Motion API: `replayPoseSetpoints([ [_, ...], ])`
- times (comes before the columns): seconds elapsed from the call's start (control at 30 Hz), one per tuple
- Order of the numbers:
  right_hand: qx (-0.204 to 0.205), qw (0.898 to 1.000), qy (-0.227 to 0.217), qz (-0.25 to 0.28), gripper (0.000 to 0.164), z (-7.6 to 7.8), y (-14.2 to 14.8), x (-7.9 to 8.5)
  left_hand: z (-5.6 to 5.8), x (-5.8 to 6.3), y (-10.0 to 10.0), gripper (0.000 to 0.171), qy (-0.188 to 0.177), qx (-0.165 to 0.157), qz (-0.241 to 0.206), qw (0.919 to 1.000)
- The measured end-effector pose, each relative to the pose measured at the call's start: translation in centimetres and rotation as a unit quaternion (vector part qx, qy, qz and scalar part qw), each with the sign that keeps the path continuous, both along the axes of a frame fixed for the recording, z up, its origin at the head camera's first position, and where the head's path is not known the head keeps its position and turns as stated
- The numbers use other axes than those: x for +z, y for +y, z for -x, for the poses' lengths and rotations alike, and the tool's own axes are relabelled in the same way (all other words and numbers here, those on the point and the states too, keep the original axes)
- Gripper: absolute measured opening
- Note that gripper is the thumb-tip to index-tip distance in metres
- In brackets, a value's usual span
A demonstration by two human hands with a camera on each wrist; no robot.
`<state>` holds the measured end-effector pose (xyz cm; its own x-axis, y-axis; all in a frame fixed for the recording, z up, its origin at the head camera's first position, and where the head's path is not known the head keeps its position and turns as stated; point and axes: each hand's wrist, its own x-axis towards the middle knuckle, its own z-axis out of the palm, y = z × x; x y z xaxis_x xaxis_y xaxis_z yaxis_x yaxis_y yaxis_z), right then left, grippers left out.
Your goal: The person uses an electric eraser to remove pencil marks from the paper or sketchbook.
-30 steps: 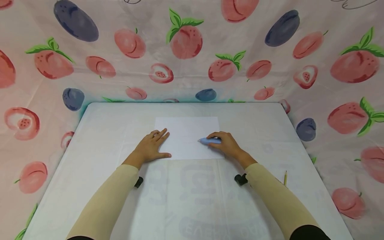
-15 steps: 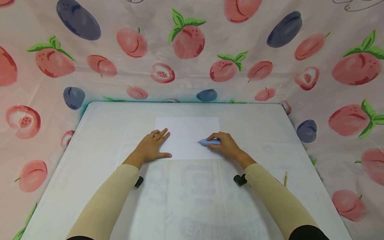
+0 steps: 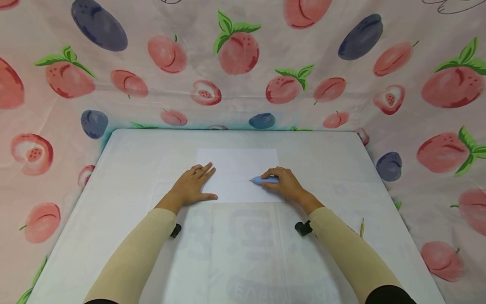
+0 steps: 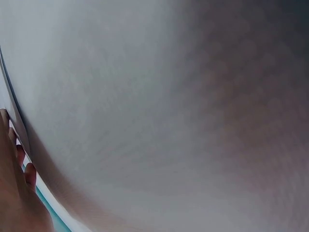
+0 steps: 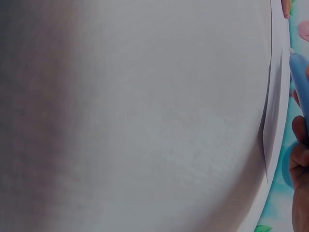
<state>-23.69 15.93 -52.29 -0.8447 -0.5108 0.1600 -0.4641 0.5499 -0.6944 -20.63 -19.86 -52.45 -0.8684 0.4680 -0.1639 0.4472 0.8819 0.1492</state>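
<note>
A blank-looking sheet of white paper [image 3: 239,162] lies on the white-covered table. My left hand [image 3: 191,184] rests on its left edge, fingers spread and thumb along the near edge. With thumb and fingers, my right hand [image 3: 284,181] grips a chunky light-blue pen [image 3: 260,180] over the sheet's right half. The pen's thin tip points left, close over the paper, and a faint line shows near it. In the right wrist view, the blue pen [image 5: 300,72] shows at the right edge, its rear part behind the fingers. The left wrist view catches only part of the left hand [image 4: 17,193].
A yellow pencil [image 3: 362,228] lies on the table beside the right forearm, which partly hides it. Dark wrist-camera mounts stick out under both wrists. A fruit-patterned cloth [image 3: 235,97] hangs behind and at both sides of the table [image 3: 322,147].
The pen's tip has moved slightly left and toward the person, with the right hand following. My left hand holds its place on the paper. The head view has shifted a little.
</note>
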Motion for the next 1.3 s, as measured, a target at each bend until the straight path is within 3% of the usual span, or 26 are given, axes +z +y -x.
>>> replayPoseSetpoints([
  [0.3,-0.007,1.0,0.026,-0.003,0.018,-0.12,-0.17,0.08,-0.04,-0.07,-0.18,0.102,0.003,-0.001,-0.002,1.0],
  [1.3,-0.007,1.0,0.019,-0.015,0.017,0.05,-0.64,0.05,0.11,-0.37,-0.25,0.102,-0.005,0.001,-0.008,1.0],
])
